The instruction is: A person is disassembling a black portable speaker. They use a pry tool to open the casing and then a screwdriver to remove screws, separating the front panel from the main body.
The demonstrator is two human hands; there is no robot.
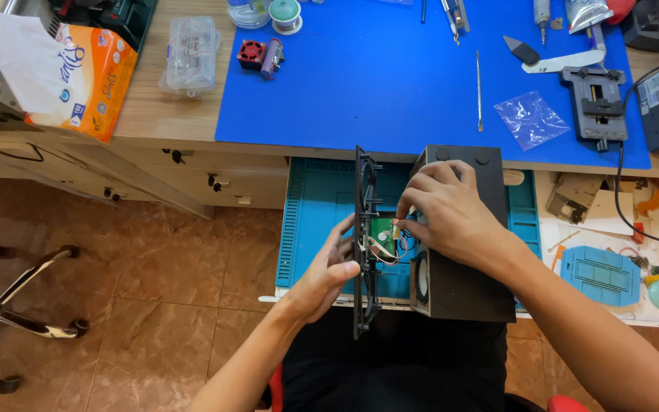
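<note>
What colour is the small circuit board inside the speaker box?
Green; the circuit board shows best in the head view, between the two hands.

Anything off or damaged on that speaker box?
The black speaker box is open: its front panel is off, held on edge by the left hand, with wires still joining them. The right hand reaches into the gap. No breakage visible.

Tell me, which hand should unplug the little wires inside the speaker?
Probably the right hand: its fingertips already pinch at the wires beside the green board. The left hand holds the black panel.
</note>
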